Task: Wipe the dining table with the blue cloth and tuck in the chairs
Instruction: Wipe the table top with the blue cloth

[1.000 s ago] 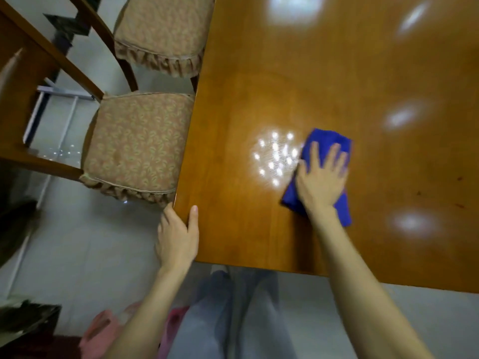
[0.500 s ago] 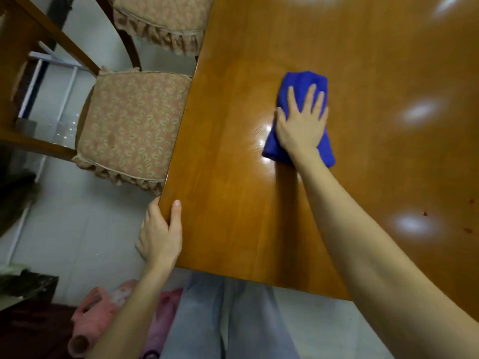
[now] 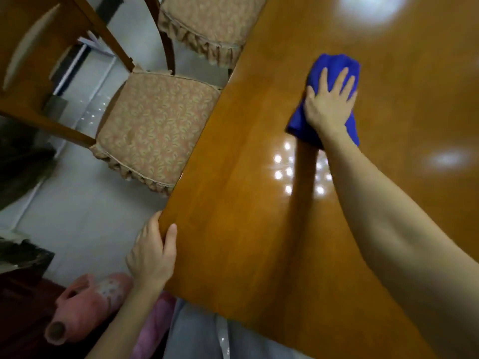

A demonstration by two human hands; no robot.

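Note:
The glossy brown dining table fills the right of the view. A folded blue cloth lies on it, far from the near edge. My right hand presses flat on the cloth with straight, spread fingers. My left hand grips the table's near left corner, thumb on top and fingers under the edge. Two wooden chairs with patterned seat cushions stand along the table's left side: the near chair and the far chair, each seat partly under the tabletop.
Pale tiled floor lies left of the table. Pink slippers sit on the floor by my legs. A dark low object is at the lower left edge.
My right hand has slid the blue cloth away from me across the table, then a little to the right. My left hand has kept its hold on the corner.

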